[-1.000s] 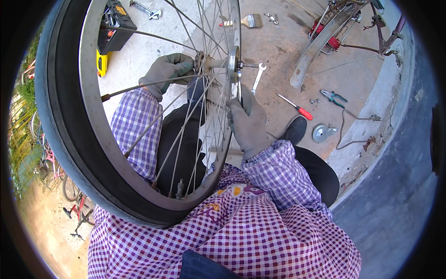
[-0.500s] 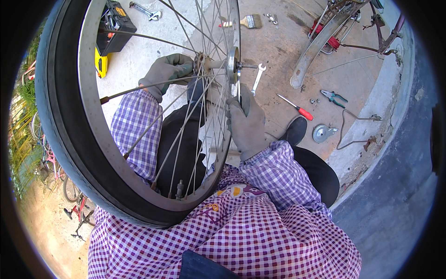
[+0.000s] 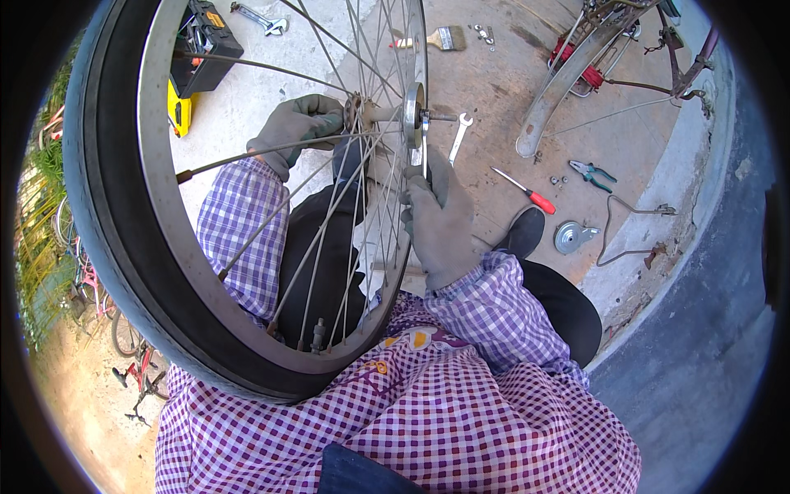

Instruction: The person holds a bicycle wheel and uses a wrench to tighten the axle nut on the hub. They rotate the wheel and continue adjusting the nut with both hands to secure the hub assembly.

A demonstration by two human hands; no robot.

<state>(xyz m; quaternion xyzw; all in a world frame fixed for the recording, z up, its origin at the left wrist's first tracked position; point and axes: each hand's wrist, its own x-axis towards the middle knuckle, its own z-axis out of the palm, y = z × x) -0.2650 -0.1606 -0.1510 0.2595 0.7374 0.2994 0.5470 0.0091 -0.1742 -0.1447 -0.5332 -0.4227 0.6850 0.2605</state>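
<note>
A bicycle wheel (image 3: 123, 214) with a black tyre leans upright against my lap, its hub (image 3: 383, 114) level with my hands. My left hand (image 3: 298, 130), in a grey glove, reaches behind the spokes and is closed at the axle's left end; the fingers cover what they grip. My right hand (image 3: 440, 221), also gloved, is closed around a slim metal spanner (image 3: 425, 148). The spanner's head sits against the nut beside the round metal hub part (image 3: 411, 115). Threaded axle (image 3: 444, 118) sticks out to the right of it.
On the ground lie another spanner (image 3: 460, 138), a red-handled screwdriver (image 3: 539, 201), pliers (image 3: 591, 172), a round metal brake part (image 3: 569, 237), a paintbrush (image 3: 447, 38) and an adjustable wrench (image 3: 267, 22). A toolbox (image 3: 206, 53) stands far left, a bicycle's mudguard (image 3: 547, 99) far right.
My right hand has shifted slightly down toward me, and more of the spanner now shows at the nut. My left hand and the wheel stay nearly still.
</note>
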